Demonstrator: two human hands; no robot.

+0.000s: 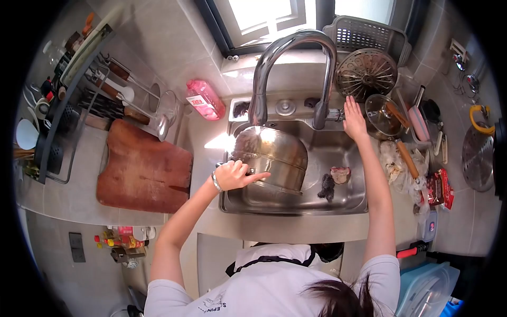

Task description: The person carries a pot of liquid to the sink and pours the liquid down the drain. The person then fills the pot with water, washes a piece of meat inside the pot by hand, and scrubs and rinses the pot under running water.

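A shiny steel pot (282, 153) lies tipped on its side in the left part of the sink (346, 198). My left hand (232, 175) is closed at the pot's near left side, around what seems to be its handle, with the index finger stretched along the wall. At the tap (259, 79), my right hand (354, 119) is held flat with fingers extended, against or just beside the side lever (334, 114). A dark scouring pad (327, 187) and a pale, pinkish scrubber (340, 174) rest on the sink floor. The pot's inside is hidden.
Left of the sink lie a wooden cutting board (145, 169) and a pink bottle (205, 99). A utensil rack (79, 113) stands farther left. On the right are a steamer rack (367, 74), a glass lid (383, 113), plastic bags (393, 161) and a red packet (439, 189).
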